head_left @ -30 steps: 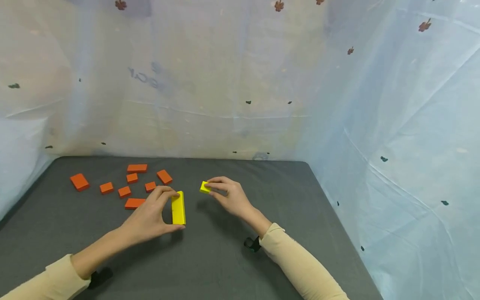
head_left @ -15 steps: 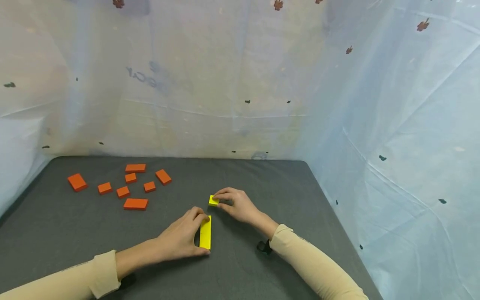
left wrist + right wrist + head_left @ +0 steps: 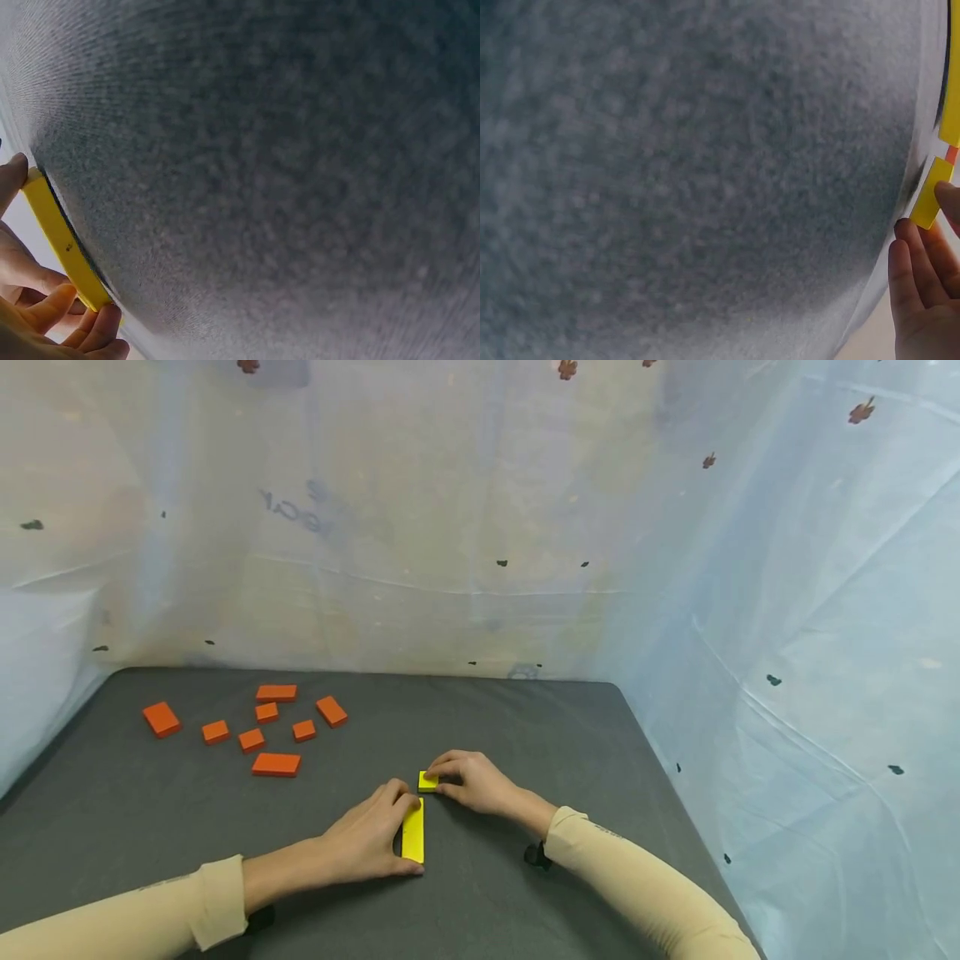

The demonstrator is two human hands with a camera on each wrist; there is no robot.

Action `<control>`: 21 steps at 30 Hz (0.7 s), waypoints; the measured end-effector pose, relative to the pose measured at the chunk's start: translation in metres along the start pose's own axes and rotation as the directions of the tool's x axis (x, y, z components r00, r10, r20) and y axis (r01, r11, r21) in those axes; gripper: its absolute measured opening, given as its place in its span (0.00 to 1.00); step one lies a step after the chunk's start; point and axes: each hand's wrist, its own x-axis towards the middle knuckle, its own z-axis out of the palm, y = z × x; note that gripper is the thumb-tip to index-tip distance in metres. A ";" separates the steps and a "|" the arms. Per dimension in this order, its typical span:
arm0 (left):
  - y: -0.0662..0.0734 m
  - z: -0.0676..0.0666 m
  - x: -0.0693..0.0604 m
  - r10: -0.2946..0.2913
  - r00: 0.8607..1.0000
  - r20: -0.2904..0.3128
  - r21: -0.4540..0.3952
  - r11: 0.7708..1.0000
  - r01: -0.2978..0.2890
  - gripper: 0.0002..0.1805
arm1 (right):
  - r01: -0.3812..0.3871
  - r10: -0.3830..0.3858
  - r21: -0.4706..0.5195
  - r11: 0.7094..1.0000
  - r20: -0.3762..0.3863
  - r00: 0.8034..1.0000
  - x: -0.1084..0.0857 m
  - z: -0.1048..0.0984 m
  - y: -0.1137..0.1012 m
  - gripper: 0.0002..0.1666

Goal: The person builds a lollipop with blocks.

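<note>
Between thumb and fingers, my left hand (image 3: 369, 839) holds a long yellow block (image 3: 413, 832) by its two ends, low at the middle of the dark table. In the left wrist view the long block (image 3: 64, 241) shows its side, with fingertips at both ends. My right hand (image 3: 480, 783) pinches a small yellow block (image 3: 427, 782) just beyond the far end of the long one. A narrow gap separates the two blocks. The right wrist view has the small block (image 3: 931, 193) between thumb and fingers, the long block's end close by.
Several orange blocks lie scattered at the far left of the dark table (image 3: 525, 727), among them a long one (image 3: 276, 765) and a small one (image 3: 303, 731). Pale plastic sheeting (image 3: 420, 527) hangs behind the table and along its right side.
My left hand has carried the long yellow block right and nearer the body. My right hand has brought the small yellow block nearer too, closing in on the long block's far end.
</note>
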 end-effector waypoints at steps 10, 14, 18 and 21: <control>-0.002 0.000 -0.001 -0.004 1.000 0.021 0.012 1.000 0.004 0.46 | 0.023 -0.023 -0.003 1.000 -0.001 1.000 0.004 0.003 -0.003 0.17; -0.002 0.001 -0.002 0.002 1.000 0.009 0.064 0.998 -0.002 0.47 | 0.025 -0.025 -0.001 1.000 0.006 1.000 0.005 0.005 -0.003 0.17; -0.002 0.002 -0.006 0.015 1.000 -0.018 0.116 0.993 -0.013 0.47 | 0.018 -0.018 0.009 1.000 0.005 1.000 0.004 0.006 -0.004 0.18; -0.002 0.001 -0.011 0.038 0.999 -0.036 0.136 0.990 -0.033 0.41 | -0.003 0.003 0.018 1.000 -0.002 1.000 0.004 0.005 -0.004 0.17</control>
